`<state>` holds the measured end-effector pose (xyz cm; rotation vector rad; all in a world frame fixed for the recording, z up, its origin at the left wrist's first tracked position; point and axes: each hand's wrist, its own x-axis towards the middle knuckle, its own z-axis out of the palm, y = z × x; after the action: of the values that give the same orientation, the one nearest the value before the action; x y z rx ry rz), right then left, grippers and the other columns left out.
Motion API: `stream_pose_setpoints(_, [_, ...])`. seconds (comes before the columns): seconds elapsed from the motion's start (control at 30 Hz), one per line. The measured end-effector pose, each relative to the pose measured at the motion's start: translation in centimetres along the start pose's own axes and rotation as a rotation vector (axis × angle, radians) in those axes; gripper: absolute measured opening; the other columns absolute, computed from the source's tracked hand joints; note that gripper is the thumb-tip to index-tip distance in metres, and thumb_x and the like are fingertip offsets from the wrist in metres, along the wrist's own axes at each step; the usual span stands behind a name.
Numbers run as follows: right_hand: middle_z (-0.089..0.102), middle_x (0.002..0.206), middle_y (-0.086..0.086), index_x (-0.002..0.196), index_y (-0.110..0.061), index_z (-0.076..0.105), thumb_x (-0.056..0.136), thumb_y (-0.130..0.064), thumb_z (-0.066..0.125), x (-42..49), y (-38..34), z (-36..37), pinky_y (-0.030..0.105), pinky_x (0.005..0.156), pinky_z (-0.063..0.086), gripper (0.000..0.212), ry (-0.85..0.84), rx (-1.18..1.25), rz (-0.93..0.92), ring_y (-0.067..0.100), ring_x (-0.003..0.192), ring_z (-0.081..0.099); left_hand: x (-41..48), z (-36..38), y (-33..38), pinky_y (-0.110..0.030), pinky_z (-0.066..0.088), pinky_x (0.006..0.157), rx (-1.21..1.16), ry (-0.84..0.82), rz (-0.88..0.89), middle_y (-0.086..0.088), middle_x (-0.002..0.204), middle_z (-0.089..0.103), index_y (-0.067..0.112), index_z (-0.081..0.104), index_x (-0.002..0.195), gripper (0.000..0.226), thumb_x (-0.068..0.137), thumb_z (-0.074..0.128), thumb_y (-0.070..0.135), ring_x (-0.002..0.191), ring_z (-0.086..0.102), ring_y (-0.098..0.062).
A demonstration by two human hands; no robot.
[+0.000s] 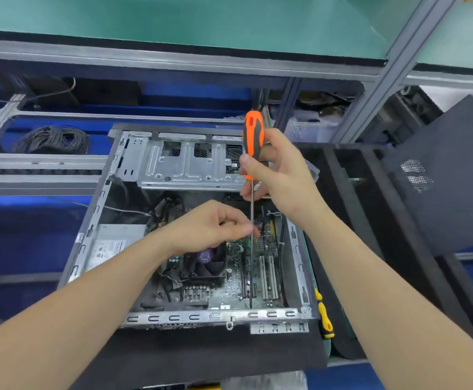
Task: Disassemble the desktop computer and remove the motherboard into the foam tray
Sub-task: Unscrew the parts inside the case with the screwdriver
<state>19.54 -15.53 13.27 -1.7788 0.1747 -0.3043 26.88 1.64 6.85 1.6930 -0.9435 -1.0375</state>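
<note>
Where the screwdriver (253, 136) drops, the left hand (210, 225) partly hides the fan (205, 264).

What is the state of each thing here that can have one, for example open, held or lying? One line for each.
computer case: lying on its side, open, cover off.
motherboard: inside the case, not removed.
orange screwdriver: upright, tip down in the case.
right hand: grips the screwdriver handle.
left hand: pinches the shaft low down.
yellow screwdriver: lying unused, right of the case.
foam tray: right of the case; contents unclear.
</note>
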Motion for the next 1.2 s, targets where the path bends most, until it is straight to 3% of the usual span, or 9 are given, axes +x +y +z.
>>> stream_pose_setpoints(0.07, [0.063, 0.090, 0.013, 0.120, -0.009, 0.052, 0.102, -0.016, 0.065, 0.2, 0.8, 0.3, 0.043, 0.050, 0.057, 0.023, -0.005, 0.036, -0.015, 0.025, 0.059, 0.067, 0.3, 0.0, -0.1, -0.032, 0.018, 0.057, 0.083, 0.016, 0.017, -0.011, 0.061, 0.028, 0.025, 0.079, 0.100, 0.023, 0.100, 0.064, 0.043, 0.058, 0.022, -0.028])
stream_pose_setpoints(0.17, [0.059, 0.092, 0.030, 0.123, -0.005, 0.049, 0.102, -0.014, 0.062, 0.7, 1.9, 0.6, 0.031, 0.047, 0.052, 0.026, -0.022, 0.126, -0.037, 0.020, 0.057, 0.065, 0.9, -0.1, -0.3, -0.031, 0.019, 0.055, 0.133, 0.004, 0.017, 0.003, 0.054, 0.029, 0.025, 0.077, 0.094, 0.024, 0.100, 0.064, 0.043, 0.053, 0.024, -0.017])
stream_pose_setpoints(0.3, [0.055, 0.095, 0.037, 0.125, -0.003, 0.047, 0.102, -0.013, 0.060, 1.2, 3.4, 1.1, 0.029, 0.047, 0.051, 0.027, -0.047, 0.215, -0.047, 0.016, 0.058, 0.065, 1.2, -0.2, -0.9, -0.021, 0.024, 0.049, 0.263, 0.009, 0.003, 0.011, 0.052, 0.035, 0.021, 0.068, 0.079, 0.029, 0.099, 0.064, 0.042, 0.048, 0.031, -0.008])
stream_pose_setpoints(0.43, [0.057, 0.091, 0.027, 0.129, 0.002, 0.046, 0.102, -0.007, 0.060, 1.3, 4.3, 1.3, 0.028, 0.048, 0.051, 0.031, -0.086, 0.250, -0.026, 0.013, 0.061, 0.065, 1.4, -0.3, -0.9, -0.022, 0.032, 0.051, 0.360, -0.052, -0.028, 0.011, 0.052, 0.042, 0.029, 0.073, 0.091, 0.020, 0.102, 0.061, 0.040, 0.049, 0.041, -0.007])
stream_pose_setpoints(0.57, [0.055, 0.094, 0.036, 0.130, 0.004, 0.044, 0.103, -0.006, 0.059, 1.2, 4.5, 1.3, 0.028, 0.048, 0.052, 0.033, -0.112, 0.273, -0.010, 0.016, 0.060, 0.064, 1.5, -0.5, -0.8, -0.021, 0.033, 0.053, 0.370, -0.102, -0.003, 0.009, 0.050, 0.041, 0.032, 0.074, 0.092, 0.017, 0.103, 0.061, 0.035, 0.049, 0.042, -0.009])
stream_pose_setpoints(0.97, [0.054, 0.096, 0.039, 0.131, 0.006, 0.043, 0.103, -0.001, 0.057, 1.1, 4.3, 1.3, 0.026, 0.047, 0.051, 0.032, -0.133, 0.284, 0.002, 0.013, 0.061, 0.065, 1.4, -0.7, -0.9, -0.026, 0.037, 0.054, 0.356, -0.124, 0.011, 0.009, 0.048, 0.039, 0.033, 0.074, 0.094, 0.015, 0.102, 0.062, 0.035, 0.047, 0.040, -0.009])
stream_pose_setpoints(1.2, [0.062, 0.100, 0.019, 0.136, 0.006, 0.042, 0.103, 0.001, 0.053, 1.3, 4.9, 0.8, 0.030, 0.052, 0.054, 0.034, -0.275, 0.378, -0.058, 0.018, 0.067, 0.067, 1.3, -0.7, -0.7, -0.026, 0.034, 0.053, 0.309, -0.159, 0.030, 0.006, 0.054, 0.035, 0.033, 0.072, 0.093, 0.015, 0.098, 0.061, 0.042, 0.050, 0.038, -0.010])
